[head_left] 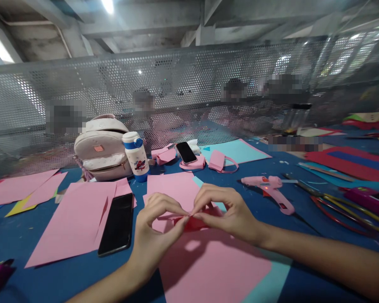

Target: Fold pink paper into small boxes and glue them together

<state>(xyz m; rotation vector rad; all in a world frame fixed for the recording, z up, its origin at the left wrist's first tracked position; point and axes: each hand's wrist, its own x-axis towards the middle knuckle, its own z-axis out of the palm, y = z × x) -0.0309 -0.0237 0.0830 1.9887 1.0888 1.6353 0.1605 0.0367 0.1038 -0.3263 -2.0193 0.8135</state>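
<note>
My left hand [154,227] and my right hand [227,212] meet at the fingertips over the blue table [19,240]. Both pinch a small folded piece of pink and red paper [191,221], held just above a large pink sheet [208,265]. The fingers of both hands are curled and pressed on the paper. Most of the small piece is hidden under my fingers.
A black phone [116,225] lies on pink sheets left of my hands. A pink glue gun [270,189] and scissors [344,206] lie to the right. Behind stand a pink backpack [101,147], a bottle [136,155], a second phone [186,152] and a perforated metal screen [189,84].
</note>
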